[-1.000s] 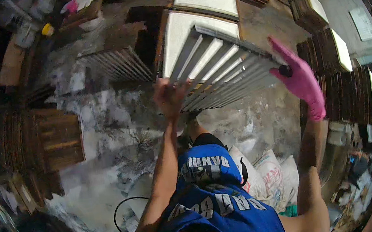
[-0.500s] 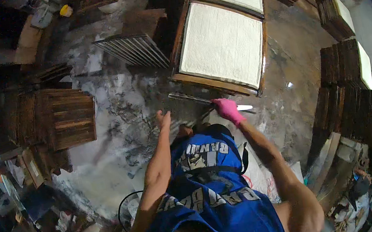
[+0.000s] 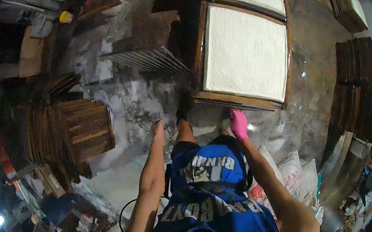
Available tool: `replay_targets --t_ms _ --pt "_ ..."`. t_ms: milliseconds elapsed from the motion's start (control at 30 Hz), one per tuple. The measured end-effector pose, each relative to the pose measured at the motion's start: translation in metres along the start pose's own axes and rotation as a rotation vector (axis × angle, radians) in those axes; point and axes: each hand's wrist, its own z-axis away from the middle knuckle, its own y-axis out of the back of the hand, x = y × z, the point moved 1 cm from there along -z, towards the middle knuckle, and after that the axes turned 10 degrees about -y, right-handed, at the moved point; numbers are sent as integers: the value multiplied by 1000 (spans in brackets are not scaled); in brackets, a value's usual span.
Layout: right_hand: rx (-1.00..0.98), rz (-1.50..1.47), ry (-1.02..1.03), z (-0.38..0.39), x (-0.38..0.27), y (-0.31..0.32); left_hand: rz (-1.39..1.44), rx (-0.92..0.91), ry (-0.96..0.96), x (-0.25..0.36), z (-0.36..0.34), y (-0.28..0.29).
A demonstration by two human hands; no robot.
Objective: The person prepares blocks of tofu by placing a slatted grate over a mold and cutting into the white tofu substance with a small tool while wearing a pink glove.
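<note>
Hands (image 3: 157, 128) (image 3: 239, 125) partly curled, hold unclear, white slabs (image 3: 245, 47) ahead, wooden frames (image 3: 89, 128) left, sacks (image 3: 292, 172) right

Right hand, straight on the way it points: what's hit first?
Likely the thin dark strip along the near wooden frame; the pink-gloved right hand looks close to it, though depth is unclear from this one view.

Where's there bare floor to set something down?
Two patches: stained floor between the left wooden stack and the left hand; brown floor between the nearer white slab and the stacks at far right. Crowded: lower right, with sacks; lower left, with clutter.
</note>
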Motion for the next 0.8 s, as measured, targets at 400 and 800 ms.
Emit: replay_targets --t_ms 400,800 --pt "181 -350 -1328 299 -11 39 -1134 -344 -1500 330 -216 -135" --pt "377 -446 -1516 441 -145 -75 -1910 -969 -1312 333 -200 -45"
